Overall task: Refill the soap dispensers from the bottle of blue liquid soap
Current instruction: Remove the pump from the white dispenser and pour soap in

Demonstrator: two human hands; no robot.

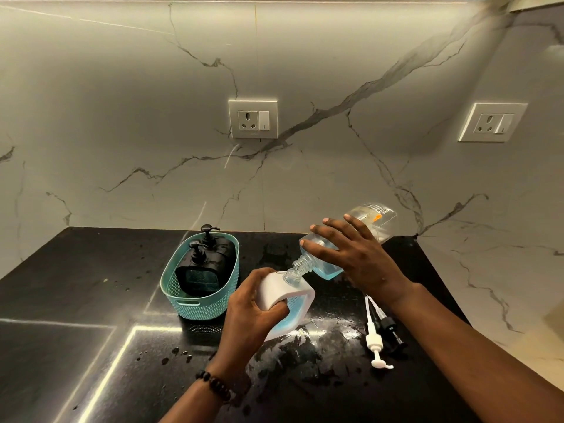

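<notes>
Two black dispensers (204, 264) stand in a teal basket (200, 303) at the left of the black counter (76, 285), their pump heads pointing right; the near one shows blue through its front window.

Just right of the basket, the left hand (253, 306) grips a white dispenser (285, 296), fingers curled round its near side and thumb over the top. A bead bracelet (213, 384) sits on that wrist. The dispenser is tilted, its open clear neck pointing up and right, with blue soap showing in its lower window. Its base seems to hover just above the counter, though the glare makes contact hard to judge.

Right of it and higher, the right hand (355, 254) holds the clear bottle (345, 242) from above, fingers spread and wrapped over its body. The bottle is tipped down to the left, its threaded mouth touching the dispenser's neck. Blue soap pools in the low shoulder end; the raised far end looks empty and carries an orange label patch.

Near the right forearm, a white pump (374, 340) and a black pump (390, 326) lie side by side on the wet counter, nozzles toward the near edge.

On the marble wall (122, 117) behind are two sockets, one central (253, 119) and one far right (493, 122).
</notes>
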